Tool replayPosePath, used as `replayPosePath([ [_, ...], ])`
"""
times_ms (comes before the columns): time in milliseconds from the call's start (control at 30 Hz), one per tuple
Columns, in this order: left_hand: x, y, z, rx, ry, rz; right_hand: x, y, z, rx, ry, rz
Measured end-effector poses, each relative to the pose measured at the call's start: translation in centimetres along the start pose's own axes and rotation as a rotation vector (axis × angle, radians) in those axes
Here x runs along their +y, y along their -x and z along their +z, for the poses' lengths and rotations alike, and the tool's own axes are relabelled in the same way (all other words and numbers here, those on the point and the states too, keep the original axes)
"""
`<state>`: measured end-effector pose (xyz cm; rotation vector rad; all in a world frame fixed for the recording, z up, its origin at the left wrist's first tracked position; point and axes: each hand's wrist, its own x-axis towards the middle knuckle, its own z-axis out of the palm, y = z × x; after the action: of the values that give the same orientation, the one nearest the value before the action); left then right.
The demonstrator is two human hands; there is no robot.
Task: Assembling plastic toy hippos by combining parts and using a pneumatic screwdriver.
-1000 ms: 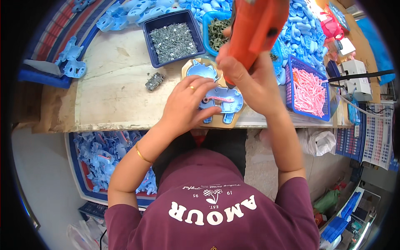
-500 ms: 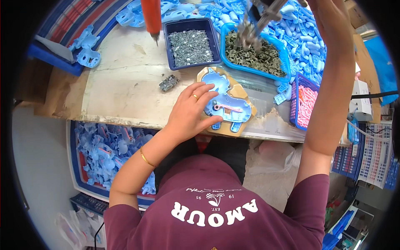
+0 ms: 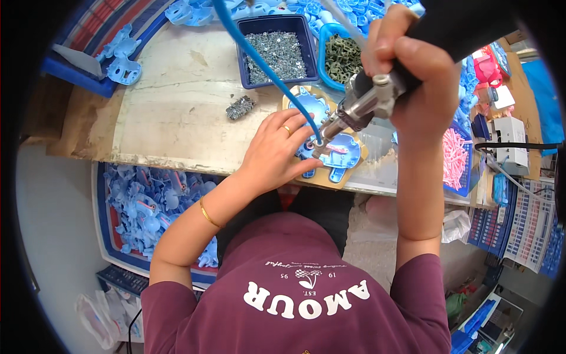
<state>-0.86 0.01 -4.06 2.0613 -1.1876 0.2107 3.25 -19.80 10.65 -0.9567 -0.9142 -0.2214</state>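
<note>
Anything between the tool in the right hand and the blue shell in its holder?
Nothing visible stands between them. The tool in the right hand ends over the blue shell; whether it touches is unclear. The left hand lies close beside the tip, and the blue hose runs down to it.

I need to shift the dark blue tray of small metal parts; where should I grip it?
Take the tray, probably by its left rim, coming from the left: that raised edge is exposed, while the light-blue bin crowds its right side. Keep its open top level.
</note>
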Motion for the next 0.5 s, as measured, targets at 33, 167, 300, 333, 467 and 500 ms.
replayPosePath([
  [33,-0.1,0.0,0.1,-0.007,0.006,-0.008,2.7,-1.1,-0.7,-0.15,-0.31,-0.305],
  [167,0.0,0.4,0.0,0.0,-0.007,-0.013,-2.0,-0.6,7.3,0.622,0.533,0.286],
  [300,-0.1,0.3,0.1,-0.034,-0.014,-0.032,-2.4,-1.1,7.7,0.618,0.573,0.33],
  [333,-0.3,0.6,0.0,-0.039,-0.012,-0.038,-2.2,-1.1,7.7,0.614,0.574,0.334],
  [467,-0.4,0.5,0.1,-0.058,-0.012,-0.066,-3.0,0.7,1.1,-0.002,0.481,0.299],
  [500,-0.4,0.6,0.1,-0.069,-0.021,-0.069,-3.2,1.6,0.4,-0.003,0.479,0.299],
])
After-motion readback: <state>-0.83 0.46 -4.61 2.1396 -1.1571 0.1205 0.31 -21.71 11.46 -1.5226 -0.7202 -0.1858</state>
